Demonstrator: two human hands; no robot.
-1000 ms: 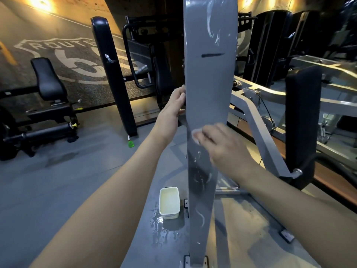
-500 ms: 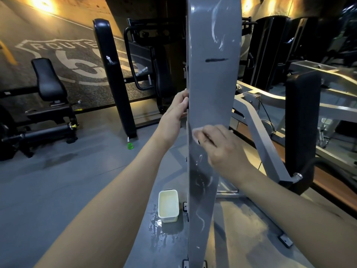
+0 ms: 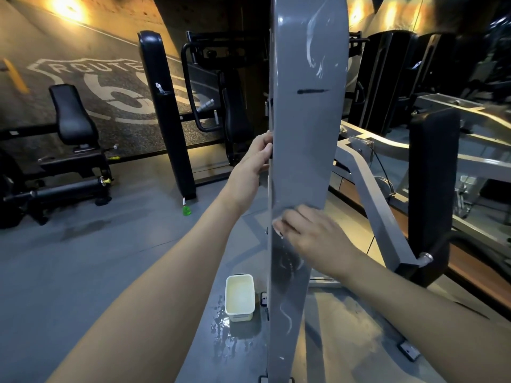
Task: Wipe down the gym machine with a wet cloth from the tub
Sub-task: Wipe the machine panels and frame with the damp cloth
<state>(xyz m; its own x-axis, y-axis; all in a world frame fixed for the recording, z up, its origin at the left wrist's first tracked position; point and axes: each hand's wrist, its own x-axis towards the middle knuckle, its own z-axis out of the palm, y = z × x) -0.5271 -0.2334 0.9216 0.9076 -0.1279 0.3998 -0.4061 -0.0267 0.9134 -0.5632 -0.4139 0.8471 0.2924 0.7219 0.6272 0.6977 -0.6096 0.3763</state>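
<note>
A dim gym with a grey floor (image 3: 83, 272), lit by warm lamps high on the back wall; nearest, two bare forearms reach forward to the gym machine's grey upright panel (image 3: 304, 139), which rises through the middle of the view; the right hand (image 3: 312, 236) lies against the panel's lower face, its fingers bent over a pale cloth (image 3: 277, 226) and pressing it to the metal, only a small edge of the cloth showing past the fingertips, the hand a little blurred; below it, on the floor just left of the panel's foot, stands the cream tub (image 3: 239, 297), with a puddle (image 3: 225, 327) spread at its near-left side; higher up, the left hand (image 3: 254, 161) grips the panel's left edge, fingers curled round it; pale smears and a dark dash mark the panel's upper face; right of the panel a grey slanted beam (image 3: 373, 205) runs down to a black pad (image 3: 431, 175); further left a small green object (image 3: 186, 210) sits at the foot of a tall black upright pad (image 3: 166, 111); beyond that, a black seat (image 3: 73, 114) stands before a Route 66 mural (image 3: 110, 87)
</note>
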